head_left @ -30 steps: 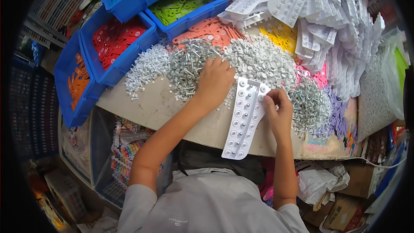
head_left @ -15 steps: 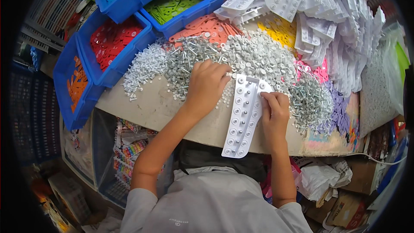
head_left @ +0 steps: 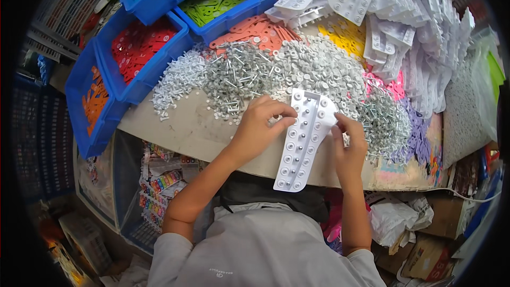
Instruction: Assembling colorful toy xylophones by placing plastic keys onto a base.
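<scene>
A tapered white plastic frame lies with its narrow end toward me, overhanging the table's front edge. Round studs line both its sides, and metal pin heads run down its central channel. My left hand is at the frame's upper left edge, thumb and forefinger pinched over a stud; whatever they hold is too small to make out. At the upper right edge, my right hand has its thumb and bent forefinger close together, their contents hidden. Beyond the frame spreads a heap of small white round caps, beside a heap of metal pins.
Blue bins at the left hold red, orange, green and blue flat pieces. White plastic frames are stacked at the back right. Small white parts, more pins and purple pieces lie on the table.
My left hand has come back from the heaps toward me, onto the frame's left edge. My right hand has shifted slightly right. The frame has barely moved.
</scene>
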`<state>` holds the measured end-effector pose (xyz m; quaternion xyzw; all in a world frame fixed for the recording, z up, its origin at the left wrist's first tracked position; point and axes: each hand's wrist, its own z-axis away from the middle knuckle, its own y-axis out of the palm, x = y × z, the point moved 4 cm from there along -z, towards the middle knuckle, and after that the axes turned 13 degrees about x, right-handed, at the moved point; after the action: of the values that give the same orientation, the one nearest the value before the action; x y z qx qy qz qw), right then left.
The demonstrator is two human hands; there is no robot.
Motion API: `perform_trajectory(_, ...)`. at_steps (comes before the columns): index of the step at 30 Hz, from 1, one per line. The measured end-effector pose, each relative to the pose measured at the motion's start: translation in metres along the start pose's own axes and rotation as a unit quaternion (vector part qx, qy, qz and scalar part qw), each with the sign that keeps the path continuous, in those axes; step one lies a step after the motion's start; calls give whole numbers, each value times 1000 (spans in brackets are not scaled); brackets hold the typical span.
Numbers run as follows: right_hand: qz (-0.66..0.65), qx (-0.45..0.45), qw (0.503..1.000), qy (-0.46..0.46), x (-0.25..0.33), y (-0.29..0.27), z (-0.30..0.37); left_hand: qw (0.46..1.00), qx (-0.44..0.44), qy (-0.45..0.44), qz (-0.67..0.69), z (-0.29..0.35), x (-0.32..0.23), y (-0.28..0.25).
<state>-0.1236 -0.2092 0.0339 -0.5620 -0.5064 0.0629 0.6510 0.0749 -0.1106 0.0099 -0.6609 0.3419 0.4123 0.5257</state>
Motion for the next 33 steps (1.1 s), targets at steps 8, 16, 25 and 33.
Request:
perform_trajectory(8, -188, 49, 979, 58, -10, 22, -8, 998, 38, 16, -50, -9, 11, 17)
perform_trajectory(16, -215, 31, 969, 120, -11, 27, -12, 998, 15, 2, -65, -11, 7, 19)
perform_trajectory(25, 41, -47, 997, -47, 1, 34, 2, 991, -52, 51, -109, -2, 7, 16)
perform_trajectory(33, 44, -38, 997, -49, 1, 28, 3, 960, -39, 64, -269, -35, 28, 0)
